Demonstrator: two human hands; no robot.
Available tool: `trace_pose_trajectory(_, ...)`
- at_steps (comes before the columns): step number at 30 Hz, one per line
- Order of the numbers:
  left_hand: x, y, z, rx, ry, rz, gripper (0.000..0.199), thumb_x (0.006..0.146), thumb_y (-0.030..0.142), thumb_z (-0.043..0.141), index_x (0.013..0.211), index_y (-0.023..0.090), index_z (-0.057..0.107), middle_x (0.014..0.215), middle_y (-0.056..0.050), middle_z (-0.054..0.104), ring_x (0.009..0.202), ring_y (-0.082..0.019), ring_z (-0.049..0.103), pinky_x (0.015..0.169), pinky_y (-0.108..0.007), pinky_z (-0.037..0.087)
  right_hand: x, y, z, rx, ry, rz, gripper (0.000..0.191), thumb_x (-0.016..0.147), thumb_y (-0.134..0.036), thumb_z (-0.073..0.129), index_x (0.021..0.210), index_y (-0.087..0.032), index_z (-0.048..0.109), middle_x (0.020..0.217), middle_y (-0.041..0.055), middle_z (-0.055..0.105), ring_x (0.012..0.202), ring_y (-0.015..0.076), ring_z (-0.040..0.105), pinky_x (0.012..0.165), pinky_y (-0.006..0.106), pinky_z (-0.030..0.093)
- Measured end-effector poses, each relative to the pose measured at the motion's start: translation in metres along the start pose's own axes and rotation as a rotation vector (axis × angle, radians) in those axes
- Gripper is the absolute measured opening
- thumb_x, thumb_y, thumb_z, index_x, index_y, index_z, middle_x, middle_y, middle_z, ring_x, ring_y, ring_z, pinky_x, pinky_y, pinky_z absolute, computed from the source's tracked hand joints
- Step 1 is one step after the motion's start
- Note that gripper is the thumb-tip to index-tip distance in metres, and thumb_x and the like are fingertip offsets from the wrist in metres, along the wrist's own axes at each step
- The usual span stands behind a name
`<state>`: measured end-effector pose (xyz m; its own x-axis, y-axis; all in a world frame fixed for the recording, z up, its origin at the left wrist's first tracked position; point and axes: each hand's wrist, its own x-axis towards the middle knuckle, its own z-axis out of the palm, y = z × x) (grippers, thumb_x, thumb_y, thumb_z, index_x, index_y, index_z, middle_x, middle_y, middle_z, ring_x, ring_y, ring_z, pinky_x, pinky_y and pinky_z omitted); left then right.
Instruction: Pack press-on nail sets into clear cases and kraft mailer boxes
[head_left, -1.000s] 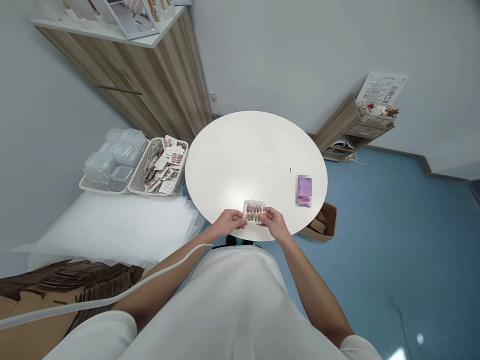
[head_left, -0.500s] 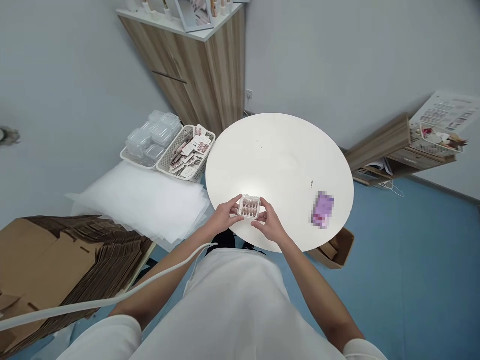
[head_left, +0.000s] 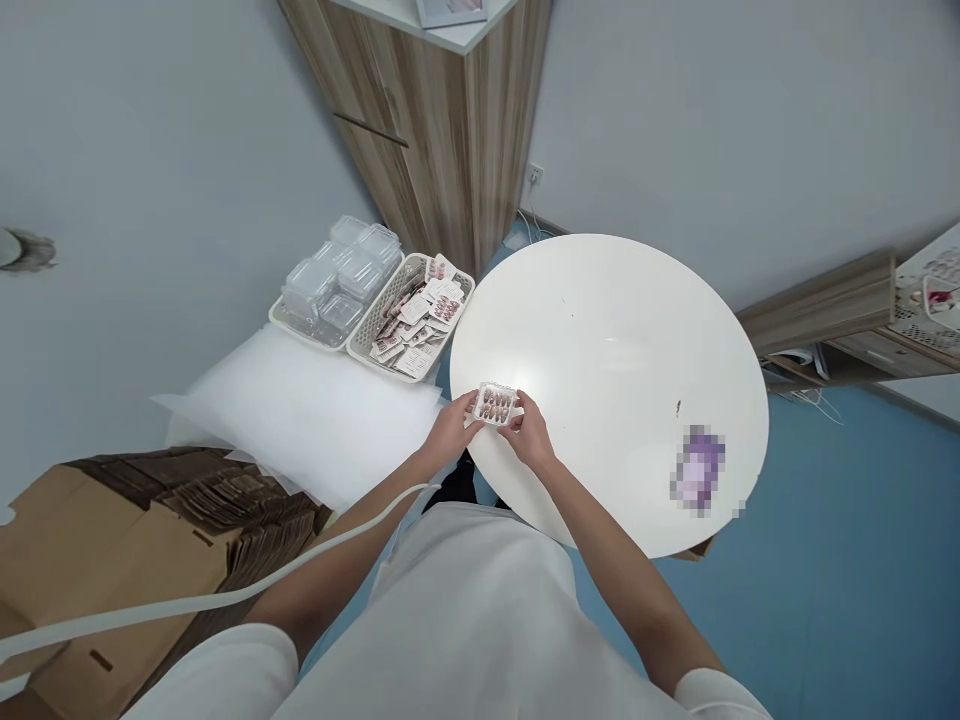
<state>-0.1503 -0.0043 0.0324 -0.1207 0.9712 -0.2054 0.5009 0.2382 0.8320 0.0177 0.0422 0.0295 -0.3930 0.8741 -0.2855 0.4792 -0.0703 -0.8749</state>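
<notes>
Between my two hands is a small clear box of press-on nails [head_left: 495, 403], its two rows of pinkish-brown nails facing up at me. My left hand [head_left: 453, 428] grips the left edge, thumb toward the near side. On the opposite edge my right hand [head_left: 529, 430] holds it with fingers and thumb. The box is above the near left rim of a round white table [head_left: 607, 370]. Left of the table, a white basket [head_left: 360, 335] holds many cards bearing nail sets. Beside it, another white basket [head_left: 281, 318] carries stacked clear plastic boxes [head_left: 345, 275].
White foam sheets [head_left: 300, 410] lie below the baskets, near folded brown cardboard boxes [head_left: 142, 540]. A blurred purple object [head_left: 699, 468] rests on the table's right side. A wood-grain cabinet [head_left: 427, 130] stands behind. A white cable [head_left: 225, 600] crosses over my left arm.
My view has turned left, so the table and baskets appear farther right. Both hands keep hold of the box of press-on nails, which is tilted slightly differently.
</notes>
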Motion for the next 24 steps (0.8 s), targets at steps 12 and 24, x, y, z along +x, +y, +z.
trace_pose_trajectory(12,0.077,-0.06,-0.011,0.061,-0.03,-0.094,0.071,0.063,0.018,0.056,0.129,0.015,0.031,0.11,-0.012,0.039,0.109,-0.028,0.039,0.091,-0.042,0.035,0.087,0.004,0.05,-0.098,0.092,0.111,0.07,0.064,-0.023,0.062,0.127,-0.022,0.03,0.103,0.0072,0.042,0.072,0.0152,0.049,0.076,0.038,0.046)
trace_pose_trajectory(24,0.078,-0.063,-0.015,0.036,-0.083,-0.038,0.069,0.068,0.018,0.049,0.132,0.017,0.024,0.118,-0.012,0.034,0.109,-0.026,0.038,0.088,-0.041,0.037,0.1,0.007,0.057,-0.115,0.104,0.172,0.074,0.065,-0.017,0.056,0.131,-0.023,0.025,0.104,0.008,0.041,0.071,0.0156,0.048,0.076,0.039,0.045)
